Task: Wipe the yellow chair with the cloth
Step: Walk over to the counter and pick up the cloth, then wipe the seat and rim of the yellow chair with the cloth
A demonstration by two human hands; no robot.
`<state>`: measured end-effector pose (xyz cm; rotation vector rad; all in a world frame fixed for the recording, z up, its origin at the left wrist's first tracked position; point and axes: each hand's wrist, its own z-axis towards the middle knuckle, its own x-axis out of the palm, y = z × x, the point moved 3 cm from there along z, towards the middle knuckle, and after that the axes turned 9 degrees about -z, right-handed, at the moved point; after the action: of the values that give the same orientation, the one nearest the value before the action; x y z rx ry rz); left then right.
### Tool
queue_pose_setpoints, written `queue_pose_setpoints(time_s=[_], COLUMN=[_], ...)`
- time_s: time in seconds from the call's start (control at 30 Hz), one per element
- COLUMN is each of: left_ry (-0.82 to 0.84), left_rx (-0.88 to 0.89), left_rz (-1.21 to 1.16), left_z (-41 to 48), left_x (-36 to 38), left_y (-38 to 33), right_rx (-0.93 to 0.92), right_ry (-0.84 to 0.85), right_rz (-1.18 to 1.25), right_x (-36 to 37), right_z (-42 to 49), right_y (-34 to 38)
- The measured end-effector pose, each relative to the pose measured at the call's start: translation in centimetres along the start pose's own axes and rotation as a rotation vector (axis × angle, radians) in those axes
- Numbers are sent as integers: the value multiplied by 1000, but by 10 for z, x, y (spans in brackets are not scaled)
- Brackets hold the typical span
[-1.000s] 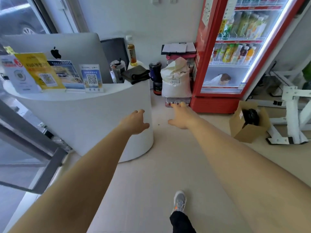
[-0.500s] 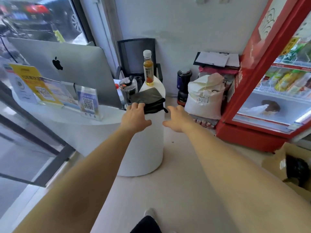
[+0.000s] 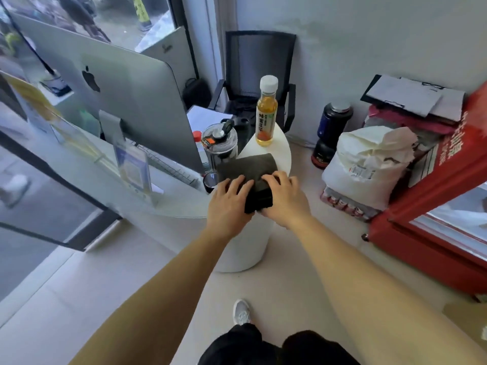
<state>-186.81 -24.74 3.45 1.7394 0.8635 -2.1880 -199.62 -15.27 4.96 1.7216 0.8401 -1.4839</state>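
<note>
Both hands rest on a folded dark cloth (image 3: 251,168) that lies at the rounded end of the white desk (image 3: 279,154), its near edge hanging over the rim. The left hand (image 3: 228,204) lies flat with fingers spread on the cloth's left side, and the right hand (image 3: 286,197) curls its fingers over the right side; neither is clearly clamped on it. A bottle of amber drink (image 3: 266,114) stands upright just behind the cloth.
</note>
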Motion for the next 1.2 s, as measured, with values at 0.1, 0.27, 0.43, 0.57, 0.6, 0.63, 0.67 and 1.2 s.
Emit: queue_pose_setpoints(time_s=[0.1,0.27,0.43,0.57,0.6,0.63,0.67,1.2], left_ry=[-104,-164,-427,-701,-741,-772,-799,-1340], left_rx=[-28,-232,-564,-804,-857,-906,-951,-1535], left_rz=[-27,-197,-523,-735,-745,-749,-759,-768], left_z=[-6,-17,-61,-125,-143,-164,-186,-643], left_x=[-4,-18,-37,-47,-51,-53,-56,-87], left_y=[-4,-29,-51,-67,-70,-71,-71,-69], right_rx=[-49,-142,-259,-405,-424,-427,-422,-994], right_ry=[-124,-122,105,379,435,486,539,1243], right_rz=[54,370,691,866,897,919,913,416], right_x=[7,1,-15,-22,-21,-19,-15,59], right_z=[-1,-1,-25,-57,-66,-76,-87,-432], right_y=[-3,-16,-13,7,18,30,43,322])
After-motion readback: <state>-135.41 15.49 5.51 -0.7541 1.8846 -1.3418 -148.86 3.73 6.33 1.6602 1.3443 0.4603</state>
